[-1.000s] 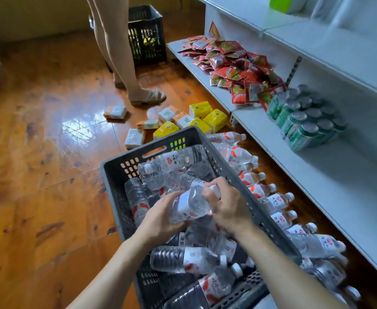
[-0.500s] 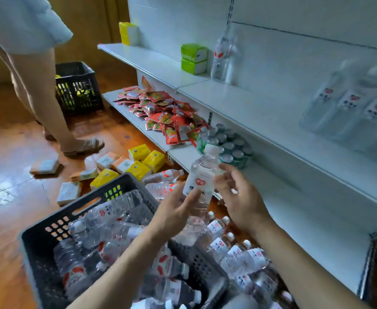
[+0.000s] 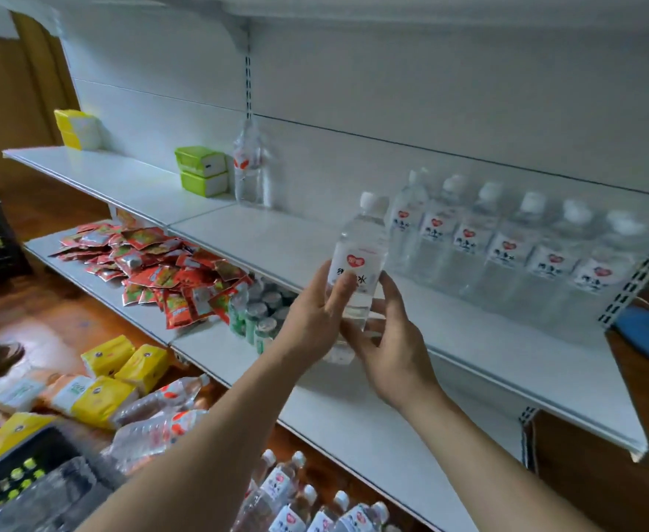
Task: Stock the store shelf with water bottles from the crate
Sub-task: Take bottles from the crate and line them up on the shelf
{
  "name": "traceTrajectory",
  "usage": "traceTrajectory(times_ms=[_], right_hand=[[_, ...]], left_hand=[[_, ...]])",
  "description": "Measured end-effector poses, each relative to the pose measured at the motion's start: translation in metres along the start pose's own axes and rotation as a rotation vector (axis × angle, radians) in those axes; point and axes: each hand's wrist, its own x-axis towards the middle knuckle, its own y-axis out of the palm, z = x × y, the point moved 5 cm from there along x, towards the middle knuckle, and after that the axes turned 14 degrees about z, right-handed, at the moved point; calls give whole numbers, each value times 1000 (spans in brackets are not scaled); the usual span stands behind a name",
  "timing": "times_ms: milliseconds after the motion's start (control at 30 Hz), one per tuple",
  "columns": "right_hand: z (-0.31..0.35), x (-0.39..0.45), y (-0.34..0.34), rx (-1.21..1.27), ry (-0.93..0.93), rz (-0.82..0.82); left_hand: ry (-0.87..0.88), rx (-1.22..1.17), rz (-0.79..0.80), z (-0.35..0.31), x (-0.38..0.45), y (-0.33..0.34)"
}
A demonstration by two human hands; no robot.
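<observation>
I hold one clear water bottle upright in front of the middle white shelf; it has a white cap and a red heart label. My left hand grips its lower half from the left, thumb across the label. My right hand cups its base from the right, fingers curled round it. A row of several matching bottles stands on that shelf just to the right. The dark crate shows at the bottom left corner, with bottles blurred inside it.
More bottles lie on the wooden floor below the lowest shelf. Red snack packets and green cans fill the lower shelf. Green boxes and another bottle sit further left. Yellow packs lie on the floor.
Both hands have lifted the bottle out of the crate and up to the middle shelf. My view has swung up from the crate to the shelves.
</observation>
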Motion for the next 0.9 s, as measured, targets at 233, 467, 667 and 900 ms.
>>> traceTrajectory(times_ms=[233,467,667,900], right_hand=[[-49,56,-26,-56,48,-126],[-92,99,-27,-99,93,-149],[-115,126,-29,-211,117,-219],[-128,143,-33,-226,151,-253]], left_hand=[[58,171,65,5,71,19],[-47,293,68,55,121,24],[-137,283,79,86,144,41],[-94,227,85,100,160,41]])
